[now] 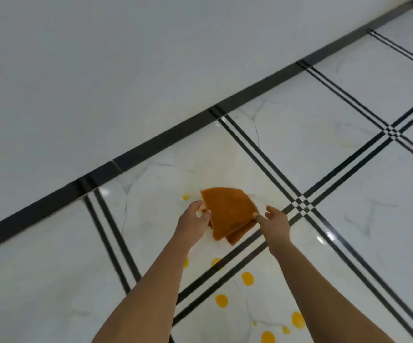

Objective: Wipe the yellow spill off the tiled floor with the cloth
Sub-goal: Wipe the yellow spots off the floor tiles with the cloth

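Note:
An orange-brown folded cloth (229,214) is held between both hands over the white tiled floor (349,194). My left hand (194,220) pinches its left edge, and my right hand (276,222) pinches its right corner with thumb and finger. Several yellow spill drops lie on the tiles nearer to me: one drop (247,278) just past the black grout stripes, another drop (221,300) below it, and a further drop (298,320) at the lower right. A small yellow smear (185,196) sits beyond my left hand.
A white wall (101,70) meets the floor along a black skirting strip (175,134) running diagonally. Double black stripe lines (302,204) cross the tiles to the right of the cloth.

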